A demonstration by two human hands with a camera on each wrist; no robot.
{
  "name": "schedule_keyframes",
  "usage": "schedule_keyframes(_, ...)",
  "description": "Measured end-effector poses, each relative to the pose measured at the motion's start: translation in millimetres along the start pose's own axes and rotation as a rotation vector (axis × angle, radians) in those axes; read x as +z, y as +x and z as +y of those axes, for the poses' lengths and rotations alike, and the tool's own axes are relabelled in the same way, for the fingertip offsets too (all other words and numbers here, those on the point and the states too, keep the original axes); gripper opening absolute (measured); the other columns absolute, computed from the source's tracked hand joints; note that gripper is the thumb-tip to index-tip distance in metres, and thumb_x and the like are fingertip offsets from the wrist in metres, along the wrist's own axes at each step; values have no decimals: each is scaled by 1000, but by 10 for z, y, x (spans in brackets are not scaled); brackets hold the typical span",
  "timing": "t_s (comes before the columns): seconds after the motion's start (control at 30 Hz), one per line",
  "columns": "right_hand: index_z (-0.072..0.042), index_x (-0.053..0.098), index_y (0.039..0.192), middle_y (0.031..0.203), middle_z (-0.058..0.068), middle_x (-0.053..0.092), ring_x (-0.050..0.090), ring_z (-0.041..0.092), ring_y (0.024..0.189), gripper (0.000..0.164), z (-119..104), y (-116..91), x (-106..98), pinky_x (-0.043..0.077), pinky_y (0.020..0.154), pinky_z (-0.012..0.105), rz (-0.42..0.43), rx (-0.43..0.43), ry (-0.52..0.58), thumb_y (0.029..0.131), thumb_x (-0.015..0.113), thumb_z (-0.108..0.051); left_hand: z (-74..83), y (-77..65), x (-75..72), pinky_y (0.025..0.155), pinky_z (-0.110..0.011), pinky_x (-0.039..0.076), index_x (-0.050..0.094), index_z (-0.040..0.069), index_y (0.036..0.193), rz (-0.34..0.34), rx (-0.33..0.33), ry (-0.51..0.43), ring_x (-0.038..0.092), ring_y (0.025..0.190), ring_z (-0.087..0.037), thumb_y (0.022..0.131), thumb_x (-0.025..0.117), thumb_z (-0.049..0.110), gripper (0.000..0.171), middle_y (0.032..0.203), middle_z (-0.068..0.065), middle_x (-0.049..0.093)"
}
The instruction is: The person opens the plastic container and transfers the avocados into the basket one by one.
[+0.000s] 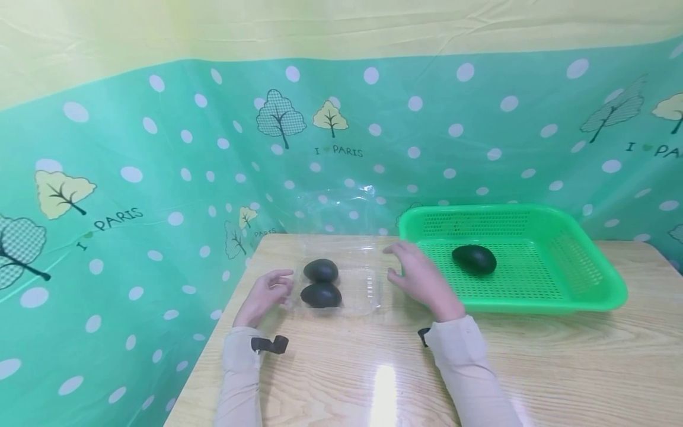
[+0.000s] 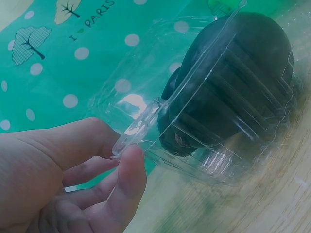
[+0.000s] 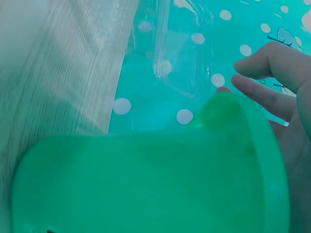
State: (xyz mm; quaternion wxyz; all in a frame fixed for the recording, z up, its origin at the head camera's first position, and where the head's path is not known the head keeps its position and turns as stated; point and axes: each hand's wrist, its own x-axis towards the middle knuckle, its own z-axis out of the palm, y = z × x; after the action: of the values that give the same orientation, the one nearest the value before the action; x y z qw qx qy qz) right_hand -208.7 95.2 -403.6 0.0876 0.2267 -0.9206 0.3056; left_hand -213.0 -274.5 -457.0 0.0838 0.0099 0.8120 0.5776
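A clear plastic clamshell box (image 1: 364,299) stands on the table with its lid (image 1: 341,209) raised at the back. Two dark avocados lie in its left part, one avocado (image 1: 321,271) behind the other avocado (image 1: 321,295). At the box's left side, my left hand (image 1: 265,298) pinches the rim tab (image 2: 138,124) between thumb and finger. My right hand (image 1: 418,276) holds nothing, its fingers loosely bent between the box and a green basket (image 1: 512,306). A third avocado (image 1: 475,260) lies inside that basket.
The basket takes up the right side of the wooden table (image 1: 341,367), its raised rim close beside my right wrist. Behind the table hangs a green dotted curtain (image 1: 453,154). Each sleeve carries a black strap at the wrist.
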Motion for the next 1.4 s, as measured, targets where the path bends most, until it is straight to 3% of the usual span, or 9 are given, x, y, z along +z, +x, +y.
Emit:
schedule_keyframes(0.2, 0, 59, 127, 131, 16, 59, 50, 34, 128, 41, -55, 24, 65, 46, 108, 49, 13, -40, 19, 88, 67, -9, -7, 11, -7, 74, -31, 61, 44, -4, 143, -4, 15, 1, 67, 89, -34, 89, 55, -1, 56, 125, -34, 55)
schedule_keyframes(0.57, -5, 60, 127, 126, 11, 61, 55, 28, 121, 40, -171, 98, 258, 52, 101, 42, -34, -74, -7, 88, 67, -10, -21, 15, 1, 74, -30, 61, 44, -5, 143, -8, 20, -9, 65, 94, -33, 88, 56, 0, 56, 124, -33, 56)
schedule_keyframes(1.4, -4, 56, 136, 133, 13, 57, 52, 27, 126, 52, -417, 239, 569, 47, 108, 39, -141, -138, -15, 91, 70, -25, -11, 15, 13, 73, -30, 61, 46, -4, 142, 14, 6, 1, 64, 98, -36, 88, 55, -2, 55, 125, -32, 57)
